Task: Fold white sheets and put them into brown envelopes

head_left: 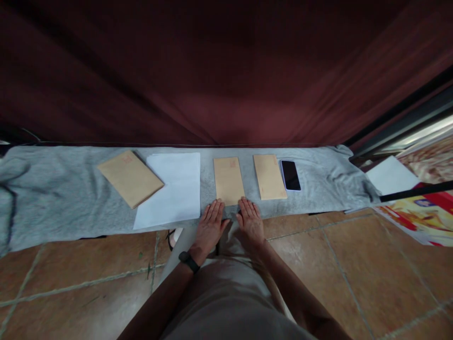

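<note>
We are resting both hands flat, fingers fully spread and gripping nothing, at the near edge of a grey cloth [63, 198]. The left hand [209, 226] and right hand [251, 222] are touching the bottom edge of a brown envelope [228, 180], its contents hidden. Right of it are lying a second envelope [269, 176] and a phone [290, 175]; left, white paper [173, 189] and a larger envelope [130, 178].

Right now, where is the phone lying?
In the head view the phone lies screen-up on the grey cloth, right of centre, just beside the rightmost brown envelope and beyond the right hand.
</note>
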A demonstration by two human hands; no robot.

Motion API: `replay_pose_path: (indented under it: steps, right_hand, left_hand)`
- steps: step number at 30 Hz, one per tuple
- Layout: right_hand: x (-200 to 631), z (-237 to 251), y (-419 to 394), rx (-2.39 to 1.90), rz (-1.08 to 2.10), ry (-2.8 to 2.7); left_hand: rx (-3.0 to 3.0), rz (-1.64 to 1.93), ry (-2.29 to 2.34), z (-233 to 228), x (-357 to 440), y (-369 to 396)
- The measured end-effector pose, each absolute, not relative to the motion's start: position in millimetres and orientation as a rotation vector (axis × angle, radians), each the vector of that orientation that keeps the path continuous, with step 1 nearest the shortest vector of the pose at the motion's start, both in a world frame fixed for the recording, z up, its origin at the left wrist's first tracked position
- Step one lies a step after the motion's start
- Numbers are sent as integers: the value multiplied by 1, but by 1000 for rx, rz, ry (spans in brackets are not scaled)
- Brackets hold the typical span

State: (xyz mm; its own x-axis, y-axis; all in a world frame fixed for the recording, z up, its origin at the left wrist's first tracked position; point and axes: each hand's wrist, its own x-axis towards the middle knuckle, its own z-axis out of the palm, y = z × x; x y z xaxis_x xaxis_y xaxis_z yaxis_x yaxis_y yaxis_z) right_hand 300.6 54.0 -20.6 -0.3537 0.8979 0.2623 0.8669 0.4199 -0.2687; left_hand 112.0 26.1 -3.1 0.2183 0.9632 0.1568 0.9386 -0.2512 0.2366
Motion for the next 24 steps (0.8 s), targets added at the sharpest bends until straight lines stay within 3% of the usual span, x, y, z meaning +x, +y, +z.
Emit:
replay_pose_path:
  steps: [24]
  right_hand:
    - [282, -14, 59, -1394, 264, -2337]
  left_hand:
    - [2395, 383, 1798, -6, 134, 38]
